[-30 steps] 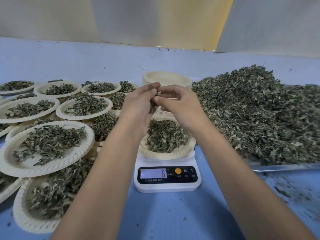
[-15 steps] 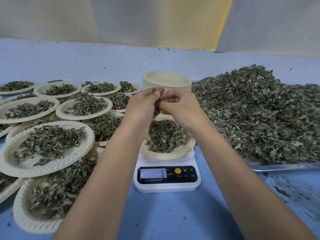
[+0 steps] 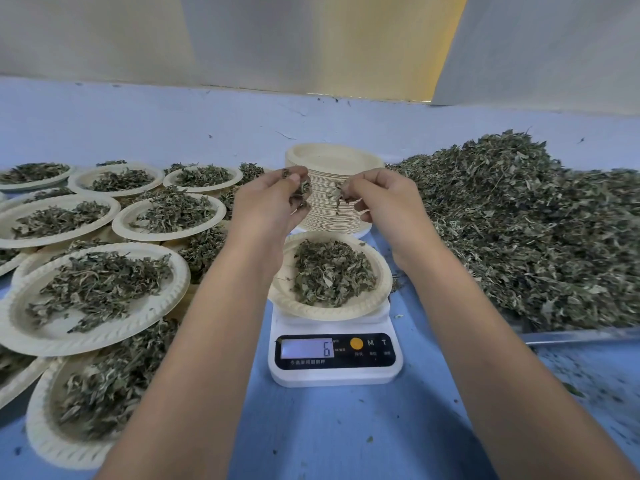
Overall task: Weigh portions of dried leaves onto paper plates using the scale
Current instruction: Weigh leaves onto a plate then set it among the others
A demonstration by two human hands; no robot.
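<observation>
Blue table (image 3: 346,427) under everything, head view. Your left hand (image 3: 270,207) and right hand (image 3: 384,206) hang above the paper plate (image 3: 287,297), a gap between them, neither touching the plate. Your left hand has its fingers curled, pinching a small tuft of dried leaves (image 3: 304,188). Your right hand pinches its own leaf bits (image 3: 337,195). The paper plate sits on the white scale (image 3: 332,375) with a leaf portion (image 3: 332,275) heaped in its middle. The scale's display (image 3: 306,348) reads 6. Just behind your hands stands a stack of empty plates (image 3: 332,161), upright. Right of the scale, a big leaf pile (image 3: 519,230) lies on a metal tray (image 3: 571,336), whose near edge shows. Left of the scale are many filled plates (image 3: 20,327), overlapping and layered, each with leaves. Loose crumbs (image 3: 571,389) lie on the table near the tray.
</observation>
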